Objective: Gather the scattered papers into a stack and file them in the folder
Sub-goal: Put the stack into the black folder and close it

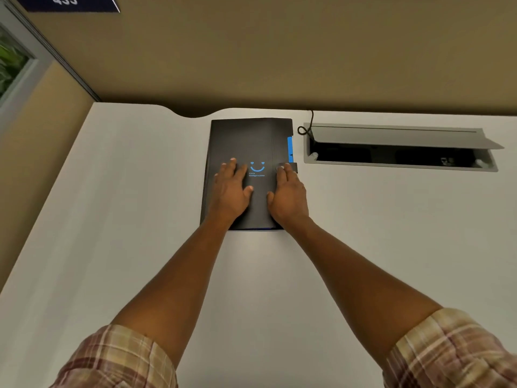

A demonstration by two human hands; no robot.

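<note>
Two plaid sleeves [117, 357] frame two bare forearms reaching across one white desk [112, 219]. Left hand [230, 191] and right hand [288, 197] lie flat, fingers straight and together, on one closed black folder [246, 138] beside one open cable tray [397, 147].

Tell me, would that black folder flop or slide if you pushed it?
The folder lies flat with straight edges, so it probably stays fairly stiff. The desk looks smooth, so it likely slides easily. It looks thin, so probably light.
</note>
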